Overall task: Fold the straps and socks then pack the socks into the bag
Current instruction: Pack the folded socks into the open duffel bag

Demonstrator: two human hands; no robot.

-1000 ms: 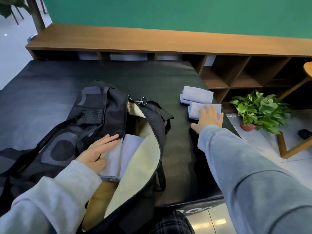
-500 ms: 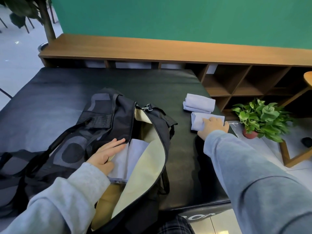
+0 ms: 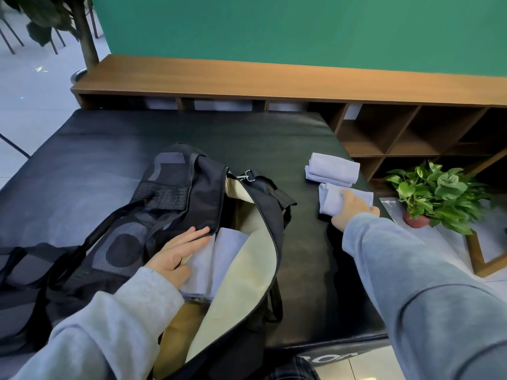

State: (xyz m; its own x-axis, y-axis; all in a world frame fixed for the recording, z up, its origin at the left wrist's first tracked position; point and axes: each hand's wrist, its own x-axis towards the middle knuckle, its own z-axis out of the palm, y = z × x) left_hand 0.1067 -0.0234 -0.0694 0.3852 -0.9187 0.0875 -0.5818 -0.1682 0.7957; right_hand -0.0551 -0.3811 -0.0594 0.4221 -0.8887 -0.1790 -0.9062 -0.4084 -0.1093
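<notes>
The right hand (image 3: 352, 208) grips the nearer folded sock (image 3: 333, 200), fingers curled over it, at the right edge of the black mat (image 3: 109, 149); a second folded sock (image 3: 333, 168) lies just beyond; the left hand (image 3: 178, 253), fingers straight, holds open the black bag (image 3: 175, 204), resting on pale socks inside (image 3: 216, 259).

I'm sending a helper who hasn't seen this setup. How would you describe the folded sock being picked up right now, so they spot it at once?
Start at the black padded table and go to its right edge, beside the open black bag. Two folded pale lilac socks lie there, one behind the other. The wanted sock is the nearer one, gripped by the right hand; the far sock lies untouched.
</notes>
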